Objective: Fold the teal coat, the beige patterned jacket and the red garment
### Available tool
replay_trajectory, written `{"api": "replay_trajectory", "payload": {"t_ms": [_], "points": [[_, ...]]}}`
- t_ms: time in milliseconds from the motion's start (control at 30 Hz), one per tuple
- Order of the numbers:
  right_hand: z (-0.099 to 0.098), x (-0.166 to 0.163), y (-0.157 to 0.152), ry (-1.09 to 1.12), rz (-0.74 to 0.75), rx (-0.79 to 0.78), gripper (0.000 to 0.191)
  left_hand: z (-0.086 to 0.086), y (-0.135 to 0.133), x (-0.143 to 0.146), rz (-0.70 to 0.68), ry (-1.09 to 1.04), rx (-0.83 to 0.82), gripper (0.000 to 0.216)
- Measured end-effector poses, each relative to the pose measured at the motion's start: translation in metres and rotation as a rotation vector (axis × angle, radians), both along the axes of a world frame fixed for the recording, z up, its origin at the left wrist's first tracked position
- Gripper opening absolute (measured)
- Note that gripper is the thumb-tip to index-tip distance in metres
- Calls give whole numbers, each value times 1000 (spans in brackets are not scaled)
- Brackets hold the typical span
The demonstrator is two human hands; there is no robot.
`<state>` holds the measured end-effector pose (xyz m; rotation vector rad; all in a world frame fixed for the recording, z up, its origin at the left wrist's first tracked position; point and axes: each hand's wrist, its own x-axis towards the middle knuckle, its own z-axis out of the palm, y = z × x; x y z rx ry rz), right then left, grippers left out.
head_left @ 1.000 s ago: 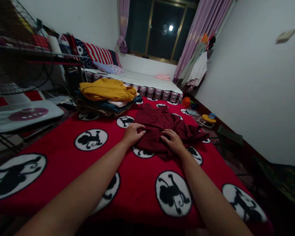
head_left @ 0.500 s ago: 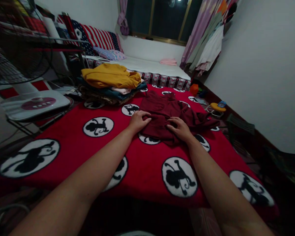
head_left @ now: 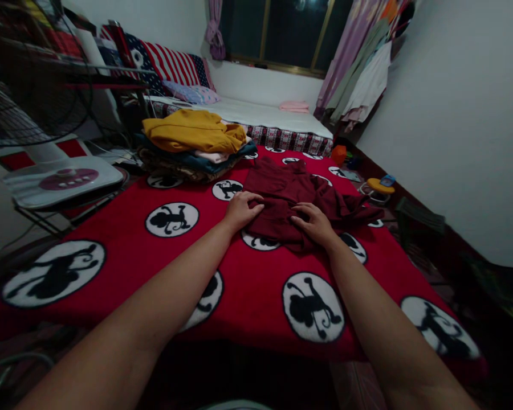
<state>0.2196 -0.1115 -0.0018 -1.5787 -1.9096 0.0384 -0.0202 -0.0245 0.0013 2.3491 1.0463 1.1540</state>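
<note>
A crumpled maroon garment (head_left: 277,185) lies on the red cloth with monkey prints (head_left: 248,302). Its sleeve-like end stretches out to the right. My left hand (head_left: 241,209) rests on the garment's near left edge, thumb and fingers apart. On the near right part lies my right hand (head_left: 314,222), lightly bent, with a gap between thumb and forefinger. Neither hand visibly pinches the fabric, though the fingertips are partly lost against it. Beyond my left hand stands a stack of folded clothes (head_left: 188,165), topped by a mustard-yellow garment (head_left: 192,130).
To the left, a fan (head_left: 51,165) stands on a white chair-like surface beside a cluttered shelf (head_left: 119,74). A bed (head_left: 248,111) stands under the window. Clothes (head_left: 370,85) hang at the right wall, near a small yellow stool (head_left: 379,185).
Both hands stay in place on the maroon garment, which keeps its shape. The whole view has shifted very slightly.
</note>
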Motion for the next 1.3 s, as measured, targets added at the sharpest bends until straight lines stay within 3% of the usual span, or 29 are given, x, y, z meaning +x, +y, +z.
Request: {"api": "replay_trajectory", "payload": {"t_ms": [367,767,1133,1300], "points": [[1,-3,-1,-2,-18,9,31,1,-1,0,4,11,-20,16],[-3,-17,-1,-53,-152,48,24,-3,-1,2,31,64,24,13],[1,-23,-15,5,-157,-15,26,1,-12,-14,-101,93,-104,28],[2,-24,-20,3,-132,-24,29,1,-12,-15,-114,121,-57,28]]}}
